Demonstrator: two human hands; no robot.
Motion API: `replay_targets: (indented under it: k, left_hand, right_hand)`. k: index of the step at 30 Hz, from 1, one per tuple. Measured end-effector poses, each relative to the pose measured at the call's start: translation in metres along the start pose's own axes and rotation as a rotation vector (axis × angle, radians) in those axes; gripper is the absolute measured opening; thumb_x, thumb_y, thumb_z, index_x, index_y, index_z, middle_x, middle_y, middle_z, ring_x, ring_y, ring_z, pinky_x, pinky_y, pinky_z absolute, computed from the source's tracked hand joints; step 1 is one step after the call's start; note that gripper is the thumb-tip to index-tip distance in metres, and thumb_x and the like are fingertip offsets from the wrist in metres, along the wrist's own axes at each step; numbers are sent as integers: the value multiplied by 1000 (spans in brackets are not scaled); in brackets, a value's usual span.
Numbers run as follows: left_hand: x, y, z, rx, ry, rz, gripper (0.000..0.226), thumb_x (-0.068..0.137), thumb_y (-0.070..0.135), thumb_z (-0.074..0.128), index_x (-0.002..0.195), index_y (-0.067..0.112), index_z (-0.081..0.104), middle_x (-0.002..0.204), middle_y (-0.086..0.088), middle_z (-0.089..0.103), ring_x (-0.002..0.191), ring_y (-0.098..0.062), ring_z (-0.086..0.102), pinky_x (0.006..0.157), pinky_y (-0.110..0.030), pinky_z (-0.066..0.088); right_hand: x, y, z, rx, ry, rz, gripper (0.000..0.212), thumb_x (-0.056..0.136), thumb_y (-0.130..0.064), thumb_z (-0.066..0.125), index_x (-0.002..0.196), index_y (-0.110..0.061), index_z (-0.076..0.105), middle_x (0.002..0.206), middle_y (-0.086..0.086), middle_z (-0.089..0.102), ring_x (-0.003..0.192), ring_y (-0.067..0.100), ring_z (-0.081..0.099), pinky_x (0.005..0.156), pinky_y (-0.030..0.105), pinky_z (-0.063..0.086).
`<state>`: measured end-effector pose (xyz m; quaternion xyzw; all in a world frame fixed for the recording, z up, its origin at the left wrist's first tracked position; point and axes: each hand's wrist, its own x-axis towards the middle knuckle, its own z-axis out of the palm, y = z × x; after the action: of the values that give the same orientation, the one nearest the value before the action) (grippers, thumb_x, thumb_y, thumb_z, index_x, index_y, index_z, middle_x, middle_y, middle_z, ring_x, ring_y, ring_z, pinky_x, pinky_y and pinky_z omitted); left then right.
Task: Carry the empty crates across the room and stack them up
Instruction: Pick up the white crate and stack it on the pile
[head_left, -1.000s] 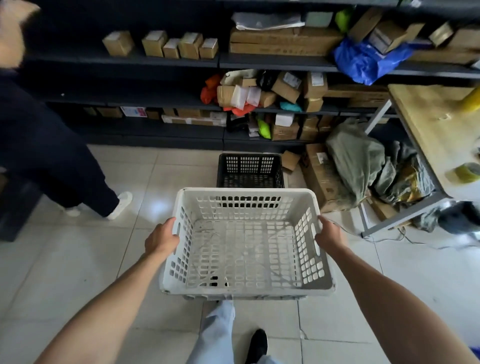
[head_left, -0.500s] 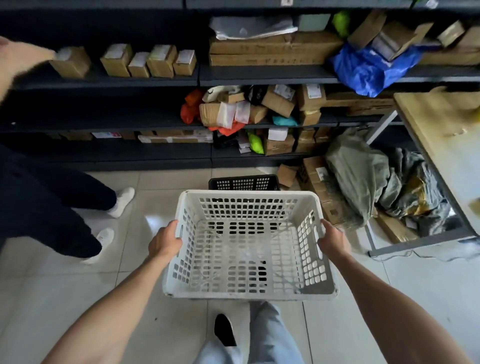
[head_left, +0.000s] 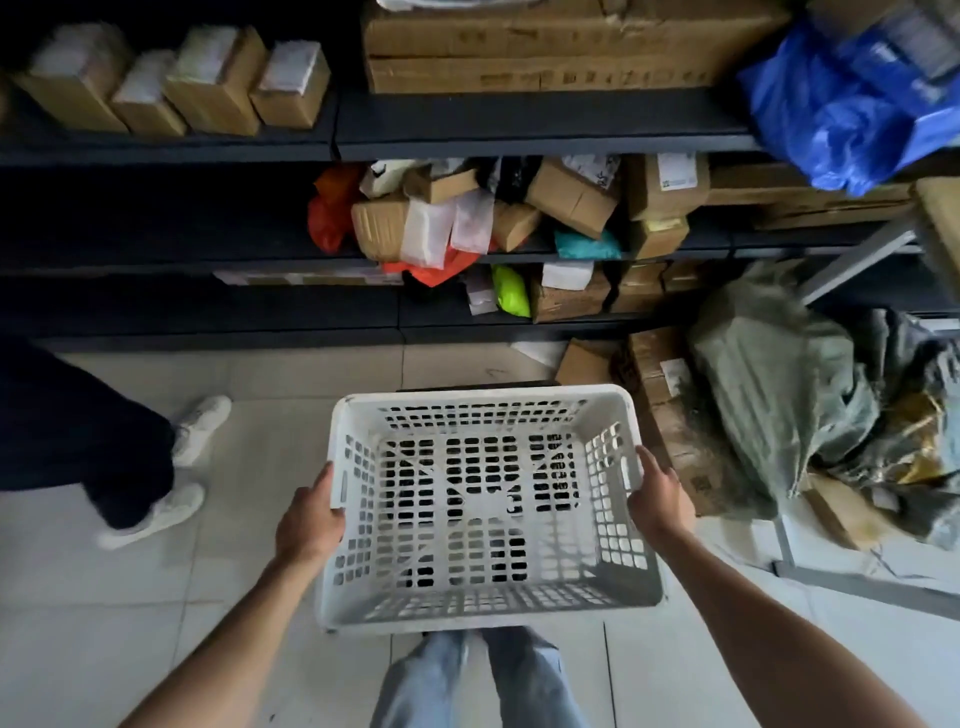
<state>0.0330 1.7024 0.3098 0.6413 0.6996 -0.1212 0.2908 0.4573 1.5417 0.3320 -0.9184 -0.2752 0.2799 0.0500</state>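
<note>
Underfoot, the pale glossy tiled floor (head_left: 156, 613) runs up to dark metal shelving (head_left: 519, 130) loaded with brown cardboard boxes (head_left: 571, 47), a crumpled blue plastic bag (head_left: 841, 119) and a jumble of small parcels; at the right edge, only the grey metal legs of the counter (head_left: 852, 260) and a corner of its wooden top show, with an olive-green cloth heap (head_left: 769, 384) on the floor against them. The white perforated plastic crate (head_left: 488, 608), empty, is held level in the air at the person's front; the left hand (head_left: 310, 525) has its grip closed over the crate's left rim, and the right hand (head_left: 660, 501) is closed on the right rim.

Half a second ago the black perforated plastic crate (head_left: 478, 387) showed a good strip of its far wall beyond the white one; now the white crate covers nearly all of it, leaving a thin dark edge past the far rim, with black visible through the holes; the shelving looms larger and nearer, and the counter has slid mostly out of view.

To the left, another person's dark trouser legs and white shoes (head_left: 171, 509) stand near, with bare tile between them and the crate; on the right, cardboard boxes on the floor (head_left: 675, 415) lie just beside the crate's right side.
</note>
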Motion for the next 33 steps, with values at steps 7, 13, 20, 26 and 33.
replay_targets:
  k: [7,13,20,26,33]
  left_hand:
    - [90,30,31,-32,15,27,84,81,3,59,153,32,28,131,-11,60,99,-30,67,66,-37,52]
    - [143,34,59,-18,16,6,82,84,2,58,154,30,26,116,-17,60,80,-30,63,64,-40,52]
    - [174,35,73,-5,45,19,71,78,4,56,136,39,33,86,-8,63,62,-29,62,47,-34,48]
    - [185,39,73,-5,26,-11,71,75,8,58,133,41,34,95,-5,66,68,-30,65,52,-34,51]
    - [179,31,78,-18,19,-24,80,73,6,51,140,44,27,102,-14,64,71,-36,64,57,-41,56]
  right_hand:
    - [93,-32,39,-99,-38,-11,77,80,-3,51,147,-38,35,122,11,60,105,32,63,83,38,52]
    - [142,-40,74,-112,-31,-15,77,83,-2,51,149,-39,31,118,13,58,99,34,64,82,39,52]
    - [165,-47,87,-105,-5,-25,80,83,0,52,150,-36,28,119,14,56,92,34,63,75,38,50]
    - [171,-50,87,-72,10,-15,80,81,0,48,150,-35,27,124,14,54,97,35,62,79,39,50]
    - [168,-46,94,-104,6,-52,81,82,2,47,152,-32,23,116,15,53,83,35,61,67,42,54]
